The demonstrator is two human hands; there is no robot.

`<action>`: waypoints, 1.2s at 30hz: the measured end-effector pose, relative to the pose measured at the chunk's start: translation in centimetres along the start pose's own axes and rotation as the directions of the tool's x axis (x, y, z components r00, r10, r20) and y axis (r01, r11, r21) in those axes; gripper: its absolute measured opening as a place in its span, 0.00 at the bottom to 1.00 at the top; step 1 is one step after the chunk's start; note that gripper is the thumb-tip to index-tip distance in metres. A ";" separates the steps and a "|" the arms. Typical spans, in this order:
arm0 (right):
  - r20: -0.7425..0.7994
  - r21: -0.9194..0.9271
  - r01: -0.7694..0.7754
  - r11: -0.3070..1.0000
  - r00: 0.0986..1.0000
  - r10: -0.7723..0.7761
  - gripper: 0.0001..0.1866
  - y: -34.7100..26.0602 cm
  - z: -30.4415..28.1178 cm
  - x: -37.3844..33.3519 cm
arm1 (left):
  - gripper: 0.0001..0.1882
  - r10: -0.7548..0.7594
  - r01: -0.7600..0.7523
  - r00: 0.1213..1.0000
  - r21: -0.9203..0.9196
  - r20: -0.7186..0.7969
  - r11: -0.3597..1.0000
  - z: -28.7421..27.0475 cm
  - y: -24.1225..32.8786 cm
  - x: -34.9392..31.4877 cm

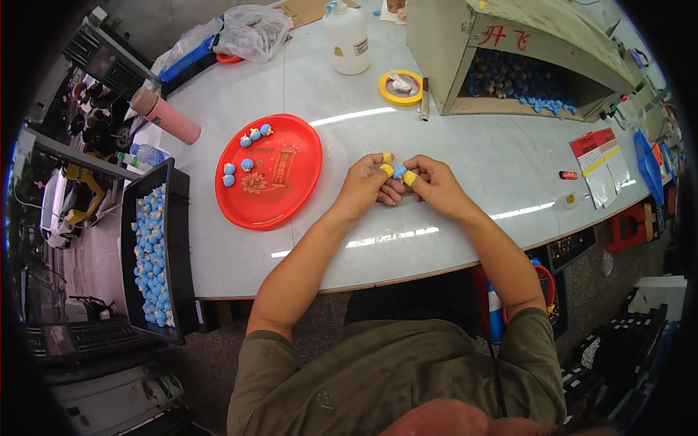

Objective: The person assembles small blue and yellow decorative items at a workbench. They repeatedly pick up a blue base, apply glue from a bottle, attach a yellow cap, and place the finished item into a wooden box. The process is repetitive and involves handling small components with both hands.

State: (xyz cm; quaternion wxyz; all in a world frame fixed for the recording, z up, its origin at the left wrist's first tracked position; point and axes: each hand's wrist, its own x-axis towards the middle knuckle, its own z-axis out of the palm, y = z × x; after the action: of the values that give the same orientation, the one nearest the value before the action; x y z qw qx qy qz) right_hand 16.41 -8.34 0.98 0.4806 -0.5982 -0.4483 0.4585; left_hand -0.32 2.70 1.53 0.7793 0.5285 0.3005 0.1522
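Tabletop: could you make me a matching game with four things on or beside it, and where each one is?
Things
1. Red plate
2. Black bin
3. Tape roll
4. Small blue piece

Places
A. Between the fingers of the left hand and right hand
B. Near the open-fronted box
C. At the table's left edge, holding many blue pieces
D. On the table, left of both hands

Pairs: 1-D, 2-C, 3-B, 4-A

1. I see, over my feed, an olive short-sleeved shirt (407, 370), with a pale mark (325, 400) at left.
2. A thin dark cord (498, 374) crosses its right side.
3. Yellow wraps (386, 170) band the left hand (363, 185) and right hand (436, 187).
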 end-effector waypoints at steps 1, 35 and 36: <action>-0.004 0.002 0.002 1.000 1.000 -0.002 0.13 -0.1 0.0 0.0 | 0.18 -0.006 0.006 1.000 0.007 0.004 1.000 0.0 0.1 -0.1; -0.714 -0.388 0.086 0.918 0.601 -0.358 0.13 1.6 -13.2 5.7 | 0.21 0.118 -0.277 0.938 -0.496 -0.327 0.823 -0.6 -1.1 0.4; -0.718 -0.494 -0.012 0.870 0.570 -0.399 0.13 1.4 -14.7 6.2 | 0.20 0.116 -0.274 0.936 -0.480 -0.333 0.833 -0.6 -1.1 0.4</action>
State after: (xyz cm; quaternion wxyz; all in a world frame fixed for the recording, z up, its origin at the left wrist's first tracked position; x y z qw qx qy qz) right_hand 32.05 -4.90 0.60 0.5277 -0.7776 -0.3403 -0.0334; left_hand -0.46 2.92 0.23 0.8202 0.2985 0.3030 0.3826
